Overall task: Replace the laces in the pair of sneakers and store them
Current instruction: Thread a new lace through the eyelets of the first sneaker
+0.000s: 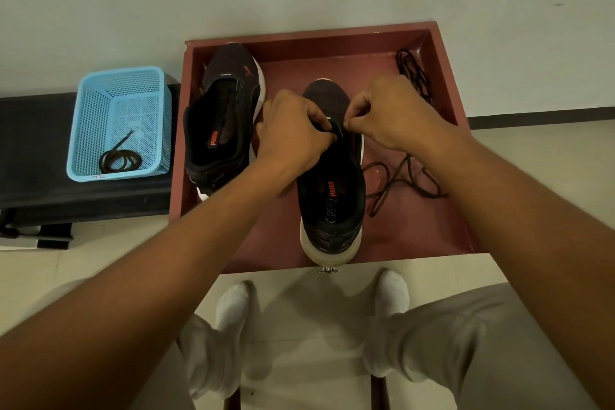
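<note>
Black mesh and white soles marked both sneakers, which sat in the red tray (pixel 446 130). From the head view, the near sneaker (pixel 331 183) stood upright at the tray's middle, and the far sneaker (pixel 223 116) leaned at its left; neither showed a threaded lace. The left hand (pixel 293 133) gripped the near sneaker's tongue area, fingers curled round it. The right hand (pixel 389 113) pinched something thin at the eyelets, probably a lace end. A loose lace (pixel 404 181) trailed beside it, another (pixel 414 76) lay bunched far right, and one coiled lace (pixel 119 158) lay in the blue basket (pixel 90 116). Lacing looked barely begun; storing remained.
</note>
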`<action>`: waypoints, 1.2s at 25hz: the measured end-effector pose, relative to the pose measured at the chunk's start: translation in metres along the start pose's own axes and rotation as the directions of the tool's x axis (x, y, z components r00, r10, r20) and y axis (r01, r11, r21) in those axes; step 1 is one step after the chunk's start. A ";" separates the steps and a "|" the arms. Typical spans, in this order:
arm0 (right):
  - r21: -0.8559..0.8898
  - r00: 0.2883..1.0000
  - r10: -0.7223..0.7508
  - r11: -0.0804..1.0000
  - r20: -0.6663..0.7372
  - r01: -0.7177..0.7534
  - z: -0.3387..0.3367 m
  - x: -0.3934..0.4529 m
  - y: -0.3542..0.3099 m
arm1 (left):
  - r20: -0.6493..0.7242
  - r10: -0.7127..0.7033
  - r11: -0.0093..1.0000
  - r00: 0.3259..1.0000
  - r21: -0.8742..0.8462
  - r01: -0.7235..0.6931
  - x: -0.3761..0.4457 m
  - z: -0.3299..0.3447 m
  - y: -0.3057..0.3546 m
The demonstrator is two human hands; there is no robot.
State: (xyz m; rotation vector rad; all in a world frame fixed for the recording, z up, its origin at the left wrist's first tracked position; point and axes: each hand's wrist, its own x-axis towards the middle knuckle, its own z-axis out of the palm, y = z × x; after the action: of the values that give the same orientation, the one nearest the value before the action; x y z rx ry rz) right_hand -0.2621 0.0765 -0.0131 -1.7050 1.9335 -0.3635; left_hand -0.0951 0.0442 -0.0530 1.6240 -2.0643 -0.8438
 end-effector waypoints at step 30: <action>0.169 0.983 0.178 0.971 -0.045 -0.168 0.003 0.001 -0.006 | -0.078 -0.045 0.994 0.996 -0.103 0.037 -0.010 0.003 0.011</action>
State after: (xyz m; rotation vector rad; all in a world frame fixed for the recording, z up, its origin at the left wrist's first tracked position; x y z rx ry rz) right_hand -0.2554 0.0753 -0.0130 -1.4239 2.0170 -0.4982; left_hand -0.1022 0.0561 -0.0474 1.6232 -1.9085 -0.8688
